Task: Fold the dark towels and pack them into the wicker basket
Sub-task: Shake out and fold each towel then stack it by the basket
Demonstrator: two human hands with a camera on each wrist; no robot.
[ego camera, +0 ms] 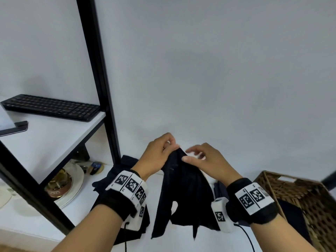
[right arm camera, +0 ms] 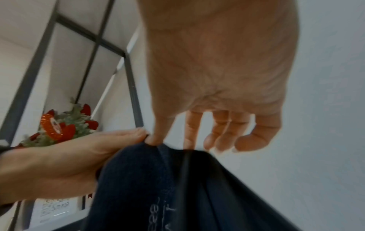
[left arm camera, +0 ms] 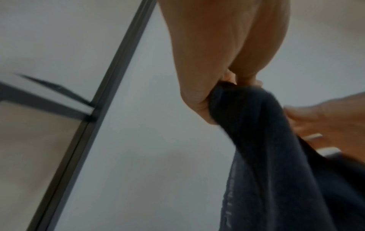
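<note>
A dark navy towel (ego camera: 185, 193) hangs in the air in front of me, bunched at its top. My left hand (ego camera: 174, 147) pinches that top between thumb and fingers; the left wrist view shows the left hand (left arm camera: 233, 78) gripping the towel (left arm camera: 266, 156). My right hand (ego camera: 194, 154) is just right of it, thumb on the cloth and fingers loosely spread. In the right wrist view the right hand (right arm camera: 185, 140) touches the towel's (right arm camera: 158, 187) upper edge. More dark towels (ego camera: 116, 179) lie on the white table. The wicker basket (ego camera: 294, 193) at the right holds a dark towel (ego camera: 291, 215).
A black shelf post (ego camera: 101, 88) rises left of my hands. Its white shelf carries a black keyboard (ego camera: 52, 107) and a phone (ego camera: 14, 127). Under the shelf stands a white plate (ego camera: 76, 184) with small items. A plain white wall is behind.
</note>
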